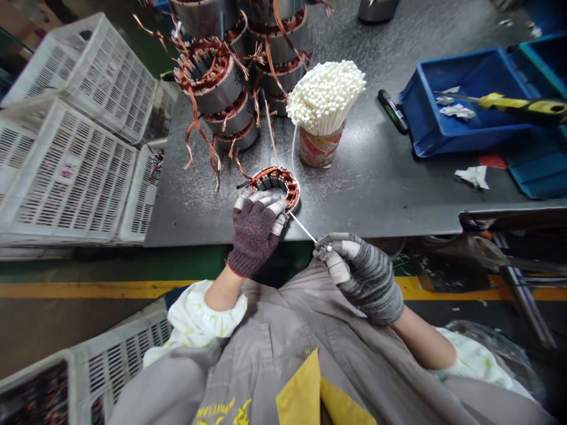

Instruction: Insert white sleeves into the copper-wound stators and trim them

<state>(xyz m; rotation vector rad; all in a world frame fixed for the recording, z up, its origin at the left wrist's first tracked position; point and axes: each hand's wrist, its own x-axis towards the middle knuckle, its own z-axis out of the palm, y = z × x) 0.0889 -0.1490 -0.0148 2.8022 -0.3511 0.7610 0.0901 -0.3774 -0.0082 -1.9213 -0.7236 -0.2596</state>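
A ring-shaped stator with copper windings point(293, 188) lies near the front edge of the metal table. My left hand point(257, 230), in a dark maroon glove with taped fingertips, holds its near side. White cord point(302, 226) runs taut from the stator's near edge to my right hand point(361, 274), whose grey-gloved fingers are closed on it in front of the table edge. Another length of cord rises behind the ring. Just beyond stands a patterned cup point(319, 147) packed with white sticks or tubes point(325, 94).
Stacked stators point(221, 97) with loose copper leads stand at the back left. White plastic crates point(66, 171) are left of the table point(376, 206). On the right are a blue bin point(465, 130), a yellow-black screwdriver point(522, 106), a black marker point(392, 112) and paper scraps point(473, 176).
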